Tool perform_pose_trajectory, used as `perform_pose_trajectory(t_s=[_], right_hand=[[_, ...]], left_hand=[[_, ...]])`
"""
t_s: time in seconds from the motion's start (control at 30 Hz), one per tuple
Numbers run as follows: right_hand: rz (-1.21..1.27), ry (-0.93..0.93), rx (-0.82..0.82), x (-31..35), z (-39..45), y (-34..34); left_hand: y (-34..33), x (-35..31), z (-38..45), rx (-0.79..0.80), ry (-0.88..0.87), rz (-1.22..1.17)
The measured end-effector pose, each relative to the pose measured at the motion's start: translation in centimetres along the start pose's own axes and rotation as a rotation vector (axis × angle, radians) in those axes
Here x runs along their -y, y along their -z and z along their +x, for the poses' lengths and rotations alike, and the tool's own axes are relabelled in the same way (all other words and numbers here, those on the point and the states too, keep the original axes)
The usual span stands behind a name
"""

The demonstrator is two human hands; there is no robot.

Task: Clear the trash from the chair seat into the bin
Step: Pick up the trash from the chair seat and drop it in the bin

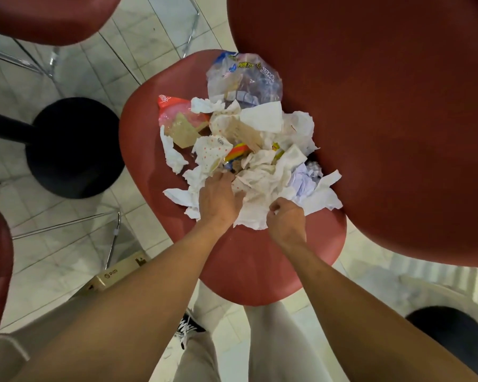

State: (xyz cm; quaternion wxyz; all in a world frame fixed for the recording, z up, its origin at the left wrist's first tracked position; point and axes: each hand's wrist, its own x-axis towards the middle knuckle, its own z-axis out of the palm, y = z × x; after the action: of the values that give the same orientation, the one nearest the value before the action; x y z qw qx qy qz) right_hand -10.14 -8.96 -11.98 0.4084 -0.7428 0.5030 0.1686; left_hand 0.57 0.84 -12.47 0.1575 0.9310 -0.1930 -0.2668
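A pile of trash [257, 150] covers the red chair seat [249, 266]: crumpled white tissues, dotted paper wrappers, a clear plastic bag [246, 78] at the far side, a red-edged plastic wrapper [177, 114] at the left and a colourful wrapper [236, 153] in the middle. My left hand [218, 199] reaches into the near side of the pile, its fingers curled into the tissues. My right hand [286, 219] pinches the near edge of a white tissue [253, 216]. A black round bin [72, 147] stands on the floor left of the chair.
The chair's red backrest [384, 119] rises at the right. Other red chairs [47, 17] stand at top left and the left edge, with metal legs [113, 238] over pale floor tiles. A cardboard box [116, 277] lies by my left arm. Another dark round object [453, 337] sits bottom right.
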Motion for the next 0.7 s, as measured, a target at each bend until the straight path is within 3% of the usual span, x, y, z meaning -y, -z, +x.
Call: perform_pose_trajectory(t_s=[0.37, 0.7], right_hand=[[-0.032, 0.155, -0.103, 3.0, -7.4, 2.1], [-0.054, 0.283, -0.144, 7.6, -18.4, -0.2]], left_hand=[[5.9, 2.3, -7.7, -0.085, 0.105, -0.201], [11.2, 10.3, -18.1, -0.23, 0.196, -0.328]])
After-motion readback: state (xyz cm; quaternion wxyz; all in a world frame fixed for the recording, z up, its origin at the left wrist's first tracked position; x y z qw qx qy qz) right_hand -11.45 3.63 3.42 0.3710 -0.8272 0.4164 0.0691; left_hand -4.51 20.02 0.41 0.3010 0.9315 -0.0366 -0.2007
